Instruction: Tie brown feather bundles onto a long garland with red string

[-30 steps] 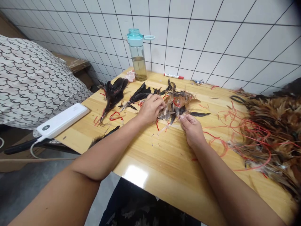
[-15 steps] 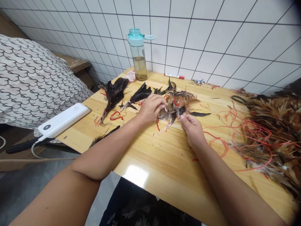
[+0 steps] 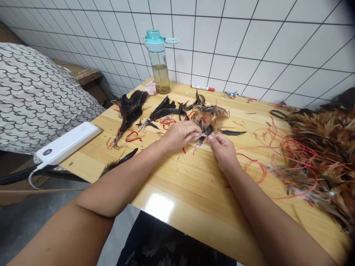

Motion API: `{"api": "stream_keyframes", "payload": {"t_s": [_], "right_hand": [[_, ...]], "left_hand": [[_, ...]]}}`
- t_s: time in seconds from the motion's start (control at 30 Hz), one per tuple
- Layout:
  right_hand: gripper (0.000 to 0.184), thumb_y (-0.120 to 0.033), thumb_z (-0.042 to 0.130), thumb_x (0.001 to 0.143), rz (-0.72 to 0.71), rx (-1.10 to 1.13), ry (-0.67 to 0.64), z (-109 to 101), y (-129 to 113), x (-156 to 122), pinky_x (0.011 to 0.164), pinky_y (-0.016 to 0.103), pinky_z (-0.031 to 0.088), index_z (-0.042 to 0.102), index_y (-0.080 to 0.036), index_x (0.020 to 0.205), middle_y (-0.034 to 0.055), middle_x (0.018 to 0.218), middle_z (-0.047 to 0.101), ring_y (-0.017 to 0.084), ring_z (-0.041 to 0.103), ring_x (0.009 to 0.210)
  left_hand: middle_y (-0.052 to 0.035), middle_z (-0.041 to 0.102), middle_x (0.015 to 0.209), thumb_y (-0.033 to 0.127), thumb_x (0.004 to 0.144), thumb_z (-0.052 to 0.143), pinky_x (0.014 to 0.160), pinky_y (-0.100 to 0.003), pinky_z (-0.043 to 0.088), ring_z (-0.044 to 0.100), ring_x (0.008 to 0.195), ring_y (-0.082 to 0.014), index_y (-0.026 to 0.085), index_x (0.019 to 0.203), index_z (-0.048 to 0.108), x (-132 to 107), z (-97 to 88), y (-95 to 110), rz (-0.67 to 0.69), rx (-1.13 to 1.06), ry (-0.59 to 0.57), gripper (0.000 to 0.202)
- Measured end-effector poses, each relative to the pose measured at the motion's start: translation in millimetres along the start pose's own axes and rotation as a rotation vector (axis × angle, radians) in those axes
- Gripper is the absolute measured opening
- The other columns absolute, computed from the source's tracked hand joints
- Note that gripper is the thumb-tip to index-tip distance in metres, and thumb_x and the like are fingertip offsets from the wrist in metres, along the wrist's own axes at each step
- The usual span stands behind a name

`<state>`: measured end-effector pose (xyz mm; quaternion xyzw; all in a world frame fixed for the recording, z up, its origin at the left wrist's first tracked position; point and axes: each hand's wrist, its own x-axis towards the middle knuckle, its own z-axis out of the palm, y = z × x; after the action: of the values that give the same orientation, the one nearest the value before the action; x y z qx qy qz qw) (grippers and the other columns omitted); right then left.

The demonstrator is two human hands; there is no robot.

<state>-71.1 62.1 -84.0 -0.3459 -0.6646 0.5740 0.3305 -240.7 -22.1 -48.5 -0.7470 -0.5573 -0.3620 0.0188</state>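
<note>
My left hand (image 3: pixel 180 136) is closed in a pinch on a light-coloured feather (image 3: pixel 200 137) at the front of a loose pile of brown feathers (image 3: pixel 213 117). Close beside it, my right hand (image 3: pixel 224 150) pinches a small dark feather, its thumb and finger nearly meeting the left fingertips. The exact hold of both hands is partly hidden. A long black feather (image 3: pixel 233 133) lies to the right of the pile. Bundles of black feathers (image 3: pixel 164 110) rest left of the pile, with bits of red string (image 3: pixel 133 136) around them.
A large heap of brown feathers (image 3: pixel 330 147) covers the table's right side, with tangled red string (image 3: pixel 301 147) over it. A water bottle (image 3: pixel 159 68) and a red-capped marker (image 3: pixel 202 88) stand or lie along the tiled wall. A white power bank (image 3: pixel 68 143) sits at the left edge.
My left hand has moved right and down, out of the brown pile, and now pinches a light feather beside my right hand. The whole view has shifted slightly.
</note>
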Motion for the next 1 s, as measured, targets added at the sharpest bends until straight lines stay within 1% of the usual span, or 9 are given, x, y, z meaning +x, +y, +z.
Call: {"api": "stream_keyframes", "payload": {"t_s": [0.07, 0.2, 0.4, 0.53, 0.63, 0.77, 0.83, 0.9, 1.0], "right_hand": [[0.029, -0.047, 0.062, 0.072, 0.021, -0.011, 0.004, 0.3, 0.5, -0.7, 0.058, 0.027, 0.033, 0.057, -0.019, 0.066, -0.0031, 0.059, 0.048, 0.011, 0.039, 0.057], [0.028, -0.046, 0.061, 0.071, 0.021, -0.101, -0.008, 0.3, 2.0, -1.6, 0.057, 0.027, 0.031, 0.058, -0.019, 0.064, -0.0036, 0.057, 0.045, 0.011, 0.037, 0.056], [0.025, -0.043, 0.063, 0.07, 0.016, -0.187, -0.071, 2.0, -0.1, -1.7, 0.057, 0.027, 0.033, 0.062, -0.019, 0.064, -0.0031, 0.056, 0.05, 0.012, 0.041, 0.056], [0.023, -0.042, 0.065, 0.068, 0.033, -0.188, -0.089, 3.1, -1.1, -2.9, 0.057, 0.027, 0.034, 0.065, -0.018, 0.066, -0.0021, 0.057, 0.054, 0.012, 0.042, 0.056], [0.026, -0.043, 0.068, 0.066, 0.04, -0.136, -0.058, 3.2, 0.1, -3.1, 0.058, 0.027, 0.035, 0.064, -0.018, 0.067, -0.0015, 0.059, 0.056, 0.012, 0.043, 0.057], [0.028, -0.044, 0.071, 0.064, 0.078, 0.077, -0.033, 2.0, -3.6, -2.5, 0.063, 0.028, 0.039, 0.064, -0.018, 0.068, -0.0009, 0.063, 0.06, 0.012, 0.049, 0.061], [0.029, -0.045, 0.073, 0.062, 0.109, 0.182, -0.035, 1.0, -8.3, -2.4, 0.063, 0.028, 0.04, 0.063, -0.018, 0.069, -0.0005, 0.065, 0.061, 0.013, 0.051, 0.062], [0.03, -0.044, 0.075, 0.059, 0.132, 0.252, -0.021, 0.1, -12.6, -2.3, 0.06, 0.027, 0.04, 0.062, -0.019, 0.069, -0.0009, 0.064, 0.059, 0.012, 0.05, 0.06], [0.033, -0.044, 0.077, 0.056, 0.141, 0.305, 0.002, -0.4, -15.4, -1.8, 0.055, 0.026, 0.037, 0.061, -0.019, 0.069, -0.0018, 0.063, 0.057, 0.01, 0.046, 0.057]], "left_hand": [[-0.0066, 0.07, 0.088, 0.022, 0.093, 0.047, 0.075, -0.024, 0.046, 0.062, 0.082, -0.0136, 0.015, 0.091, 0.066, -0.6, 0.8, 0.6, 0.051, 0.056, -0.033, 0.02], [-0.007, 0.067, 0.087, 0.024, 0.095, 0.042, 0.075, -0.026, 0.045, 0.059, 0.083, -0.0152, 0.016, 0.09, 0.066, -0.9, -0.5, 3.9, 0.074, 0.16, -0.084, 0.026], [-0.0064, 0.063, 0.082, 0.03, 0.096, 0.039, 0.07, -0.028, 0.04, 0.055, 0.077, -0.0158, 0.018, 0.085, 0.066, 0.3, -3.3, 9.7, 0.085, 0.289, -0.152, 0.031], [-0.0062, 0.062, 0.082, 0.031, 0.095, 0.04, 0.073, -0.03, 0.039, 0.055, 0.08, -0.0171, 0.018, 0.082, 0.065, 0.1, -0.7, 14.0, 0.077, 0.326, -0.2, 0.032], [-0.0065, 0.063, 0.085, 0.031, 0.096, 0.04, 0.076, -0.03, 0.041, 0.055, 0.083, -0.0172, 0.018, 0.086, 0.064, -0.5, 1.1, 13.8, 0.078, 0.278, -0.144, 0.029], [-0.0102, 0.064, 0.103, 0.03, 0.094, 0.045, 0.087, -0.033, 0.042, 0.055, 0.098, -0.0194, 0.016, 0.108, 0.06, 0.2, -0.8, 8.6, -0.04, 0.196, 0.103, 0.025], [-0.0103, 0.065, 0.102, 0.03, 0.092, 0.048, 0.088, -0.034, 0.042, 0.056, 0.097, -0.0197, 0.015, 0.105, 0.061, 1.2, -2.3, 6.0, -0.123, 0.186, 0.174, 0.024], [-0.008, 0.066, 0.094, 0.031, 0.092, 0.048, 0.085, -0.033, 0.042, 0.056, 0.091, -0.0185, 0.015, 0.094, 0.063, 2.2, -2.5, 4.8, -0.177, 0.147, 0.154, 0.022], [-0.005, 0.067, 0.085, 0.034, 0.091, 0.05, 0.082, -0.031, 0.042, 0.057, 0.086, -0.0166, 0.016, 0.083, 0.064, 2.5, -0.3, 5.9, -0.2, 0.054, 0.021, 0.024]]}}
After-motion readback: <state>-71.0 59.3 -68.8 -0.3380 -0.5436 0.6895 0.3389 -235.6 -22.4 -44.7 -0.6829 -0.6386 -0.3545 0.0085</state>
